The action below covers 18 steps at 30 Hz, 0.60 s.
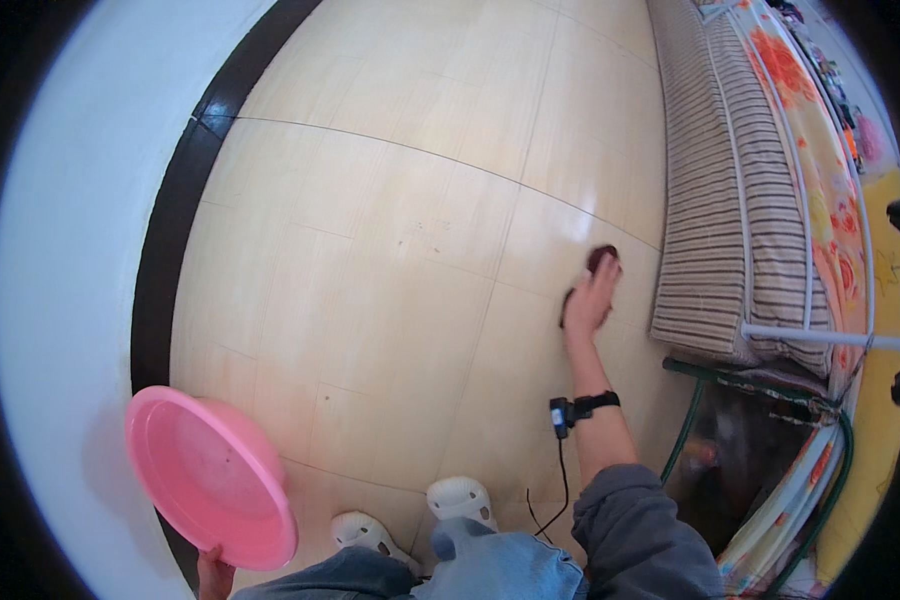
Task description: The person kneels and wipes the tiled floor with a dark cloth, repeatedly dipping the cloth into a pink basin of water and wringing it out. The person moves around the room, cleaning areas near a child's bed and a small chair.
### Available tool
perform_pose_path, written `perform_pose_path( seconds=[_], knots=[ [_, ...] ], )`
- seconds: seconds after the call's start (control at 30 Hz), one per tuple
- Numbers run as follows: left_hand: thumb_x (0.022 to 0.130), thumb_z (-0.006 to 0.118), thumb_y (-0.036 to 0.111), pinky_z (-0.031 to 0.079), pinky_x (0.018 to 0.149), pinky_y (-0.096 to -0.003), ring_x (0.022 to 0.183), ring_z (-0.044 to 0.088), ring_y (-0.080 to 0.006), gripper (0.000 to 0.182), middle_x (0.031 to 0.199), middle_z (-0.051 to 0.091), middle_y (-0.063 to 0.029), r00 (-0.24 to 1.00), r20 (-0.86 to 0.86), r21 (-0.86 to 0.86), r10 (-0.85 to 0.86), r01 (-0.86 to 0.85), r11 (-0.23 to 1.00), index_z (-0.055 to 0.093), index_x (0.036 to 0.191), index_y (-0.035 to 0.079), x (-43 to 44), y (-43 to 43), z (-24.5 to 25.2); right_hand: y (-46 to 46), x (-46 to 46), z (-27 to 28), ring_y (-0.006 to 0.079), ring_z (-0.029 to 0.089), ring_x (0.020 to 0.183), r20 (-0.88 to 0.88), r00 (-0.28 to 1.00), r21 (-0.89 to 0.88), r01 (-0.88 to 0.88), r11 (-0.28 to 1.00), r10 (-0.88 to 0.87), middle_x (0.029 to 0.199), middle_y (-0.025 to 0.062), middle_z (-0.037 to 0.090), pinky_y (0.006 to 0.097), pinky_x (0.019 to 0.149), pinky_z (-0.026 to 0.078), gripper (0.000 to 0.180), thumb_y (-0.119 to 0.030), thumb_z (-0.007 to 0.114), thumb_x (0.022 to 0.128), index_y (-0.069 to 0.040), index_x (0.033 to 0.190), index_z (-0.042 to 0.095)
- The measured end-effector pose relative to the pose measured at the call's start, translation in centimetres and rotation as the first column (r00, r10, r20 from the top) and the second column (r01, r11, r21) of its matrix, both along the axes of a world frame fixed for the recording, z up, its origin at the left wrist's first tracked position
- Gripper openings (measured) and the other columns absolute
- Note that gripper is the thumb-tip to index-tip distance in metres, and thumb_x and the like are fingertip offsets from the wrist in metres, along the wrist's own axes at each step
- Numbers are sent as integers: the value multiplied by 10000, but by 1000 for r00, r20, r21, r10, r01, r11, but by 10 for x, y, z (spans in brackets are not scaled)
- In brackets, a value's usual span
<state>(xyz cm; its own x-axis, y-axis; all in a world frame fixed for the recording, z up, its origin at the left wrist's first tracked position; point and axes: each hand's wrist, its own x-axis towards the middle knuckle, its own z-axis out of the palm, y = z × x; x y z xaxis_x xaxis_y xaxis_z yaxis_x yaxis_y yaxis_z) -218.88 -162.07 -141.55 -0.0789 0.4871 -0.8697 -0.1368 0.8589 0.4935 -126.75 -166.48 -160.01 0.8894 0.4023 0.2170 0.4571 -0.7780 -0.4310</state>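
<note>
At the lower left of the head view, my left hand (215,571) grips the near rim of a pink plastic basin (225,480), which is tilted beside the white wall. Specks of dirt show inside the basin. My right hand (592,300) lies spread over a dark reddish-brown object (602,257) on the tiled floor, right of the middle. Dark parts stick out past my fingertips and on the left of my palm; whether they are one thing is hidden by my hand, and the picture is blurred there. A black strap with a small device (562,416) is around my right forearm.
Small dirt specks (436,250) lie on the floor tiles (375,300). A bed with striped fabric (701,225) and a metal rail runs along the right, with a green metal frame (682,435) nearer me. Dark skirting (161,285) lines the left wall. My white clogs (461,499) are below.
</note>
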Motion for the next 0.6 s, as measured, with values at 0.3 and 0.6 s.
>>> perform_pose_path(
  seconds=[0.3,0.6],
  knots=[
    [889,656,71,490,1118,-531,1367,542,-332,741,1499,541,-102,1000,-26,-7,-11,11,1000,374,1572,124,36,8,17,229,-153,11,427,476,1413,-37,696,276,-683,677,717,1550,267,475,505,1168,377,512,-58,527,964,6,1472,521],
    [921,592,88,550,1030,-482,1331,571,-303,743,1530,491,-74,1000,-21,4,-22,23,1000,305,1603,165,13,-6,3,94,-367,15,331,386,1516,-125,-43,328,-945,1,991,1650,183,378,475,1200,356,633,-31,511,927,-56,1556,448]
  ],
)
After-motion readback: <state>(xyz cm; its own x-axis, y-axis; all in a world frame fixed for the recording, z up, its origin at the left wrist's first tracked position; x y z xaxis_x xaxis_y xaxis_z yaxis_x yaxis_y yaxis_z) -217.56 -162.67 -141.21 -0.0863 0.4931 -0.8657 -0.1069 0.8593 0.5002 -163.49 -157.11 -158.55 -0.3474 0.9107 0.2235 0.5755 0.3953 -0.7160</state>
